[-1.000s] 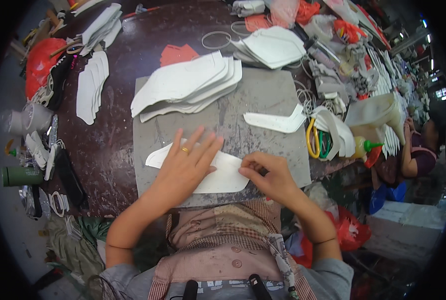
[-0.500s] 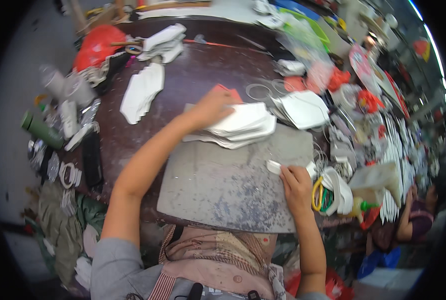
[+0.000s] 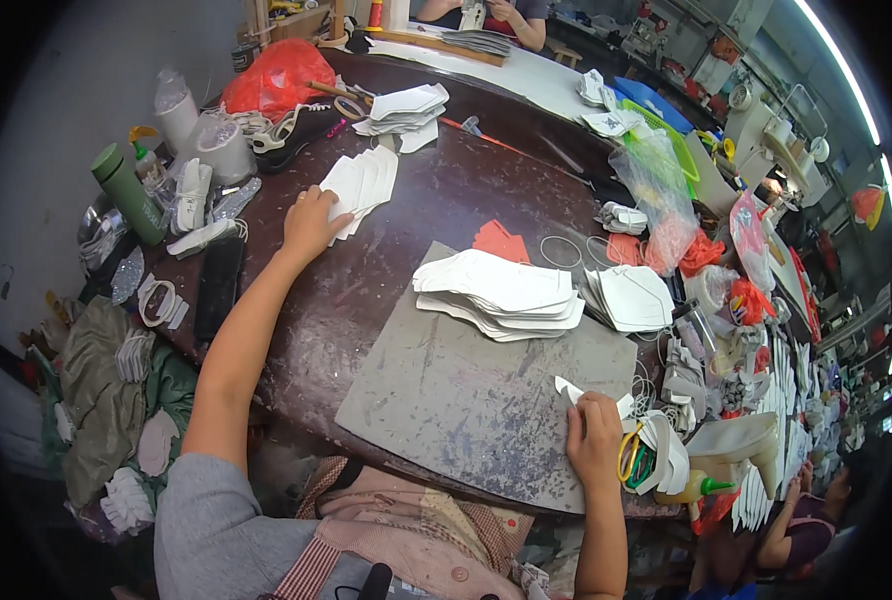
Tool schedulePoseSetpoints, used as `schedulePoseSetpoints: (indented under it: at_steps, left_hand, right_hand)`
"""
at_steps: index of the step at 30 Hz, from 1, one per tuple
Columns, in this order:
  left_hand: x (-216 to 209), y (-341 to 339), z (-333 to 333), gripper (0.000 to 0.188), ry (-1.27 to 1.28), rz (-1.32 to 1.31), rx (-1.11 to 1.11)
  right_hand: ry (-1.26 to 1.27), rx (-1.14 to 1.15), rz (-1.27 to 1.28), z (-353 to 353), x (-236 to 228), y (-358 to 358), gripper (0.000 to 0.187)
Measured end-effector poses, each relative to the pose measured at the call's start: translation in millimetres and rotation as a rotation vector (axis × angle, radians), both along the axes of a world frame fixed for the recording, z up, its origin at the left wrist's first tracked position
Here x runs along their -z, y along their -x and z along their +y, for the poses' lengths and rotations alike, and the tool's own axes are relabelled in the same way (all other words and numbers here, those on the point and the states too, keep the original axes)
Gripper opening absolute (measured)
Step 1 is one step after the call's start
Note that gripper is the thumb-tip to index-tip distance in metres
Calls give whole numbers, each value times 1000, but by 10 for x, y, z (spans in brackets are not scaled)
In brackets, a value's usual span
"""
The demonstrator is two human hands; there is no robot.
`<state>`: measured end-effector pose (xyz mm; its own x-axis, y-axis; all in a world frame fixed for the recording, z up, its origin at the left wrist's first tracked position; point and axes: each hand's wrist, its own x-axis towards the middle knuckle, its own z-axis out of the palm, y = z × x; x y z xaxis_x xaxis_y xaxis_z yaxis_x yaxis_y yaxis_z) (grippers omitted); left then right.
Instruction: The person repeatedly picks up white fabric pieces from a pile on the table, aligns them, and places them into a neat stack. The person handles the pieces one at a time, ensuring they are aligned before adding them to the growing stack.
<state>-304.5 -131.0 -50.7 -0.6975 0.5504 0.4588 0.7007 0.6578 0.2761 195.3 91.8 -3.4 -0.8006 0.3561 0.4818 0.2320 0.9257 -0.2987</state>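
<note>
Reaching far beyond the grey mat (image 3: 446,400), the left hand (image 3: 311,222) presses flat on a fanned stack of white pieces (image 3: 361,185) — the right hand (image 3: 594,440) pins another piece (image 3: 578,392) at the mat's right edge, a tall pile (image 3: 496,292) on the mat's far side seemingly unprocessed.

Single head-worn fisheye view, looking steeply down and forward from above the dark round table (image 3: 446,200). The grey mat (image 3: 466,400) lies close below; forearms enter from the lower edge; straight edges bend toward the rim.
</note>
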Motion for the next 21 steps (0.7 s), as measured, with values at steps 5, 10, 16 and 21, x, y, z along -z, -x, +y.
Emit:
schedulePoseSetpoints:
  at_steps: [5, 10, 16, 21]
  left_hand:
    - [17, 462, -199, 32, -122, -292, 56]
    - [-692, -239, -302, 24, -512, -112, 61]
    - [-792, -2258, -211, 22, -132, 386, 999]
    - [-604, -2570, -515, 38, 180, 157, 1007]
  right_hand:
    - [194, 69, 90, -49, -111, -271, 8]
    - [698, 377, 305, -575, -317, -343, 8]
    - [1218, 470, 364, -601, 113, -327, 16]
    - [1386, 359, 274, -608, -31, -369, 16]
